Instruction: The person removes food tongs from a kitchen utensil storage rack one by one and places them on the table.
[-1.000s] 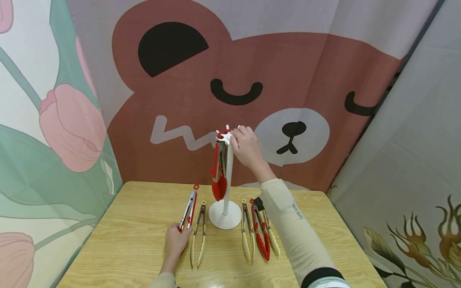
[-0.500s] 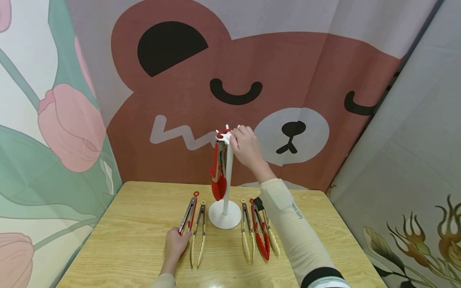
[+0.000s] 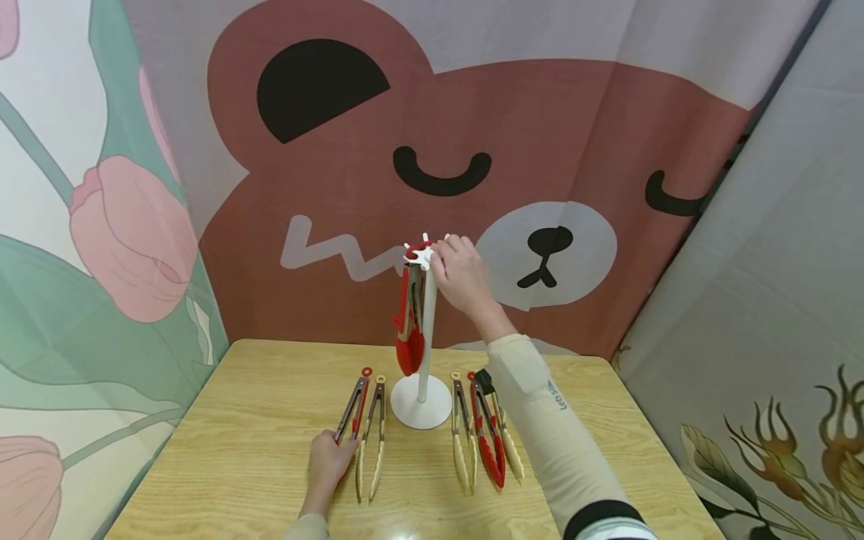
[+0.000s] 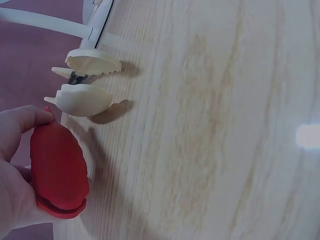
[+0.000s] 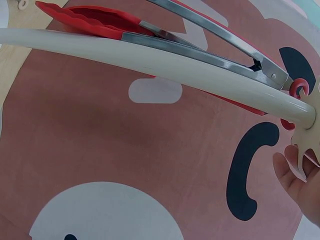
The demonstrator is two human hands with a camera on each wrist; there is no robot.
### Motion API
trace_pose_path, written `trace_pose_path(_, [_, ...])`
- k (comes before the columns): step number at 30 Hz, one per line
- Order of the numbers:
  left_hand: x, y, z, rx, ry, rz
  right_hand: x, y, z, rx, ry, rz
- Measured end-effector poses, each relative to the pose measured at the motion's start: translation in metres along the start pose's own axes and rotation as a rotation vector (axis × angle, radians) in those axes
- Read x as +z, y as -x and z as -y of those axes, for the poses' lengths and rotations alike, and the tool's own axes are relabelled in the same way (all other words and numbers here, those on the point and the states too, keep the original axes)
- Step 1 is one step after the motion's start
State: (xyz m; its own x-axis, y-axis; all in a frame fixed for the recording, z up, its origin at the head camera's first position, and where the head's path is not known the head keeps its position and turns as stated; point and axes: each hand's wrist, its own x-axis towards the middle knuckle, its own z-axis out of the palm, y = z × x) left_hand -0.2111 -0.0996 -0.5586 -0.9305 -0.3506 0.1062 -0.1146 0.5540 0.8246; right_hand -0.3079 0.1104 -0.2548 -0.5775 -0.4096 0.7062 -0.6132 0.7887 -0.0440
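My left hand (image 3: 327, 461) grips a pair of red-and-silver tongs (image 3: 352, 409) at the left of the table, ring end pointing away. Their red scalloped head (image 4: 59, 167) shows in the left wrist view, fingers and thumb around its side. At the top of a white stand (image 3: 424, 330), my right hand (image 3: 466, 277) holds one side of the hook crown (image 3: 420, 257). In the right wrist view the fingers (image 5: 292, 165) curl at a hook. Red tongs (image 3: 410, 352) hang from the crown on its left side, heads down.
Cream-tipped tongs (image 3: 372, 450) lie just right of my left hand. Right of the round base (image 3: 405, 412) lie more cream tongs (image 3: 462, 442), red tongs (image 3: 489, 442) and a partly hidden cream pair (image 3: 511, 450). A printed curtain (image 3: 324, 300) hangs behind the table.
The tongs in my left hand have dipped at the ring end, which now sits lower and nearer to me in the head view. My right hand stays put on the stand.
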Motion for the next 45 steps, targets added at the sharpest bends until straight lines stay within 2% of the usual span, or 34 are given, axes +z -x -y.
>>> trace_pose_path(6, [-0.001, 0.001, 0.001, -0.018, -0.027, 0.014, 0.000, -0.001, 0.001, -0.001, -0.004, 0.003])
trace_pose_path(12, [0.002, 0.002, 0.003, -0.012, -0.031, -0.006, 0.001, -0.001, 0.001, 0.002, -0.001, 0.010])
trace_pose_path(20, [0.004, 0.002, 0.005, -0.030, -0.049, 0.014, 0.003, 0.000, 0.000, -0.004, 0.003, -0.005])
trace_pose_path(21, [0.005, 0.002, 0.006, -0.028, -0.046, 0.008, 0.003, 0.000, -0.001, -0.005, 0.003, -0.006])
trace_pose_path(22, [0.008, 0.001, 0.010, 0.005, -0.047, -0.024, 0.003, 0.000, -0.001, -0.006, 0.002, -0.007])
trace_pose_path(25, [0.010, 0.000, 0.012, 0.031, -0.043, -0.044, 0.003, 0.000, -0.001, -0.008, 0.000, -0.011])
trace_pose_path(28, [0.009, 0.002, 0.008, 0.023, -0.052, -0.044, 0.002, 0.000, -0.001, -0.013, 0.003, -0.013])
trace_pose_path(29, [0.005, 0.003, 0.004, -0.003, -0.053, -0.017, 0.002, 0.000, -0.001, -0.014, 0.002, -0.013])
trace_pose_path(33, [0.002, 0.003, -0.001, -0.019, -0.086, 0.001, 0.002, 0.000, -0.001, -0.016, 0.008, -0.010])
trace_pose_path(40, [0.005, 0.000, 0.001, -0.030, -0.105, 0.011, 0.001, 0.000, -0.001, -0.012, 0.005, -0.005])
trace_pose_path(45, [0.005, 0.001, 0.001, -0.014, -0.121, -0.003, 0.001, 0.001, -0.001, -0.007, 0.010, 0.000])
